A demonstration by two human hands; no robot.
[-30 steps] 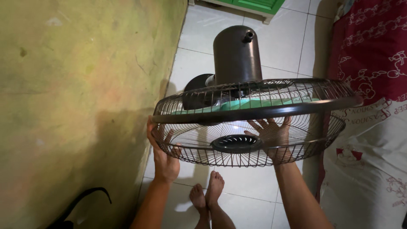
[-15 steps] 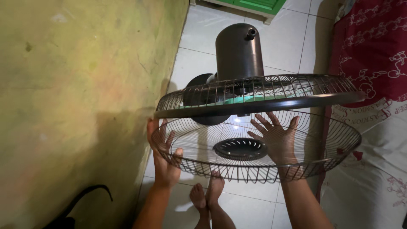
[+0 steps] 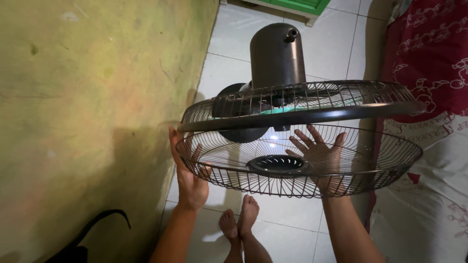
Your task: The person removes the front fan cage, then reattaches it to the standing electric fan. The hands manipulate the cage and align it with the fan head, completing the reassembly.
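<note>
My left hand (image 3: 190, 180) grips the rim of the front grille (image 3: 297, 163), fingers hooked through its wires. My right hand (image 3: 319, 158) lies flat and spread inside the grille beside its dark centre cap (image 3: 278, 165), pressing rather than clasping. The grille hangs just below the fan (image 3: 292, 104), apart from its dark ring. My bare feet (image 3: 239, 226) stand on the white tiled floor (image 3: 321, 48), the yellow wall (image 3: 87, 107) at my left.
</note>
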